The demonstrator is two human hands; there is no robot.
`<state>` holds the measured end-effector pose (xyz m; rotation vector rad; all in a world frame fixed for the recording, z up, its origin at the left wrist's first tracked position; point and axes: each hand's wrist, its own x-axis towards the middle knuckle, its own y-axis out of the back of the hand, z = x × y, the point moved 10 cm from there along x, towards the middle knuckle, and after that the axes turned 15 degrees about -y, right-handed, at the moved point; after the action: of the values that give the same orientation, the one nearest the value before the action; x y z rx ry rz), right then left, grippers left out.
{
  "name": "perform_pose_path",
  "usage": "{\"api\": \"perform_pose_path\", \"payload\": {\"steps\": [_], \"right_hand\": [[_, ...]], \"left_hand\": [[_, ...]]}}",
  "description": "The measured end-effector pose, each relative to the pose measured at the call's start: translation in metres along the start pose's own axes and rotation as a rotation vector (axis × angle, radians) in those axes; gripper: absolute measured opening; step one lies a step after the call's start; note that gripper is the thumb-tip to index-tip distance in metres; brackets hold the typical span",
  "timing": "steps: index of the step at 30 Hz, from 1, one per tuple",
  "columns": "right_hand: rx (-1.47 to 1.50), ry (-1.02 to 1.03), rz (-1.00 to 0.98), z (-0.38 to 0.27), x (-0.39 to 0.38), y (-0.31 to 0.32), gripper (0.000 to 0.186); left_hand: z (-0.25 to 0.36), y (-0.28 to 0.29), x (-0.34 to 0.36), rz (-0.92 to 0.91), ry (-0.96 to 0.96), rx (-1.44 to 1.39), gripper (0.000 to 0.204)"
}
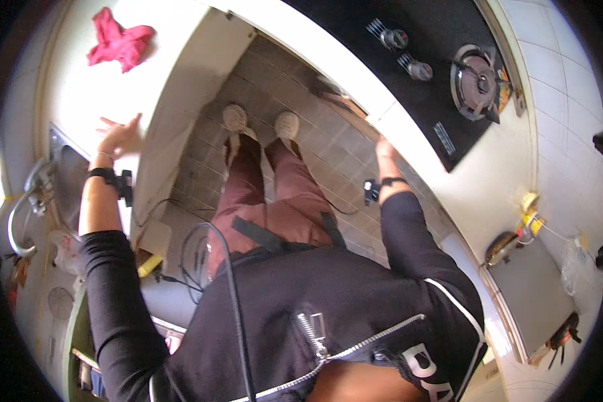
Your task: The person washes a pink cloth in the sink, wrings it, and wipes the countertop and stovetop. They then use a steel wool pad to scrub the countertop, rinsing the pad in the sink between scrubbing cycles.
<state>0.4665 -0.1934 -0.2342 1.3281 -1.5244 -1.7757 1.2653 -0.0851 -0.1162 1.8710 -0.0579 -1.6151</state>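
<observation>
Arms out wide here, and the left hand (118, 139) is over the near edge of the white worktop (100, 90), fingers fanned apart with nothing in them; whether it is pressing down, the view can't tell. Across the gap, the right hand (384, 149) is at the front edge below the black hob (442, 127), right by the end of a brown wooden panel (347, 108) that sits under the worktop, low over the floor. Its fingers are foreshortened and partly hidden, so no telling whether they grip that panel or merely touch the edge. The step in hand looks like steadying on the left while the right handles the panel, and that's only a judgement. The next move, if the panel is to shift, calls for a sure hold on its end and feet clear of it. Up beyond the left hand, the pink cloth (119, 41) lies crumpled, well apart from the fingers
</observation>
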Motion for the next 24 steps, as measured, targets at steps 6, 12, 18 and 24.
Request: {"api": "perform_pose_path", "payload": {"steps": [6, 12, 18, 24], "right_hand": [[0.177, -0.05, -0.125, 0.027, -0.023, -0.009, 0.049], [0.178, 0.038, -0.371, 0.005, -0.05, -0.041, 0.039], [0.156, 0.077, -0.635, -0.083, -0.075, -0.043, 0.031], [0.157, 0.388, -0.668, -0.239, -0.092, 0.022, 0.029]], "left_hand": [[0.057, 0.007, -0.005, -0.139, -0.262, 0.631, 0.084], [0.038, 0.013, -0.012, 0.138, -0.029, 0.011, 0.107], [0.026, 0.03, -0.024, 0.354, 0.159, -0.298, 0.144], [0.021, 0.035, -0.037, 0.426, 0.143, -0.474, 0.158]]}}
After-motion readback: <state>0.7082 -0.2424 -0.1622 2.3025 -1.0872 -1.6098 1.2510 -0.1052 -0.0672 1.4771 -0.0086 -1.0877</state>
